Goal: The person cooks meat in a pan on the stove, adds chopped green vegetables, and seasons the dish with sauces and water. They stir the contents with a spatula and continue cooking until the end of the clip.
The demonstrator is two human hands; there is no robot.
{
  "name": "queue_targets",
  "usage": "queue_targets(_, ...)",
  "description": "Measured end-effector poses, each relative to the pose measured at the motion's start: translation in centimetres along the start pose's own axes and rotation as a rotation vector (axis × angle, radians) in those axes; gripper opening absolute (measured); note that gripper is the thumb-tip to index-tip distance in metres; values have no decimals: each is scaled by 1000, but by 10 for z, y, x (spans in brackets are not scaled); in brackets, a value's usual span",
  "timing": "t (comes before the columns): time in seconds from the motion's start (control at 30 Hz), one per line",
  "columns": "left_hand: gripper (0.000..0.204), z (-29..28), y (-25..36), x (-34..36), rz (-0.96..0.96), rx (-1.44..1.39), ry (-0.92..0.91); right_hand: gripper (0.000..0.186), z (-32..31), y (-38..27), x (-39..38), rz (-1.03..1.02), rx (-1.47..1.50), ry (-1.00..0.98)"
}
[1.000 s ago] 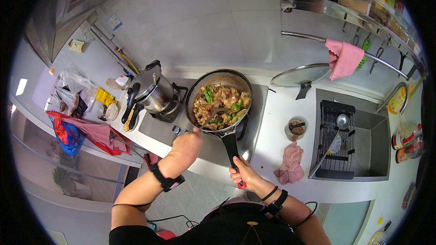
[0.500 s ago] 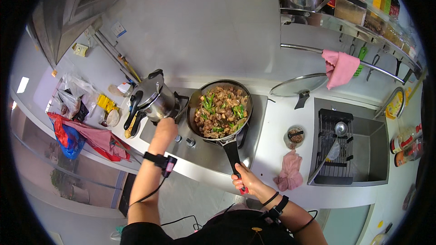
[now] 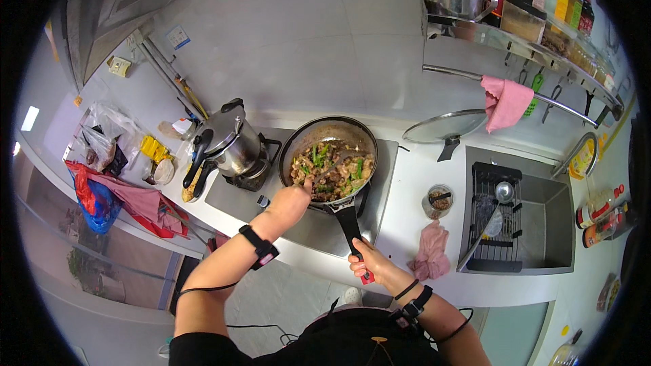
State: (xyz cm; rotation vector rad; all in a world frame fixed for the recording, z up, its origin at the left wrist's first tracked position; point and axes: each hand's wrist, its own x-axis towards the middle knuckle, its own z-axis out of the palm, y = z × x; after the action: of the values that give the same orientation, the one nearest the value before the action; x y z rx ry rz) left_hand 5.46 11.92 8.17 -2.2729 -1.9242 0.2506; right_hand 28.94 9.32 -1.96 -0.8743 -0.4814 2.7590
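A deep frying pan (image 3: 328, 129) stands on the stove, holding browned chopped meat (image 3: 308, 163) with green pepper pieces (image 3: 320, 156). My right hand (image 3: 372, 261) is wrapped round its long black handle (image 3: 348, 225). Over the near-left rim, my left hand (image 3: 290, 205) is closed, back upward, fingers mostly hidden. From it a brownish spatula (image 3: 344, 160) reaches into the food, and most of its handle is out of sight. Left of the pan, a steel pressure cooker (image 3: 234, 146) with black handles sits on the other burner.
Right of the stove stand a glass jar (image 3: 436, 202) and a crumpled pink cloth (image 3: 430, 251). A glass lid (image 3: 444, 126) leans on the wall. The sink (image 3: 556, 227) holds a rack and a ladle (image 3: 503, 193). Bags (image 3: 102, 146) crowd the far-left counter.
My left hand has moved right, from beside the pressure cooker to the pan's near-left rim. The food is shifted toward the near side, baring the pan's far inner wall. My right hand keeps the handle.
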Motion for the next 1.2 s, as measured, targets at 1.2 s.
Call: queue_targets(1.2,36,-100,9,-66,-247,167,-301,31,0,1,0,12,19,15)
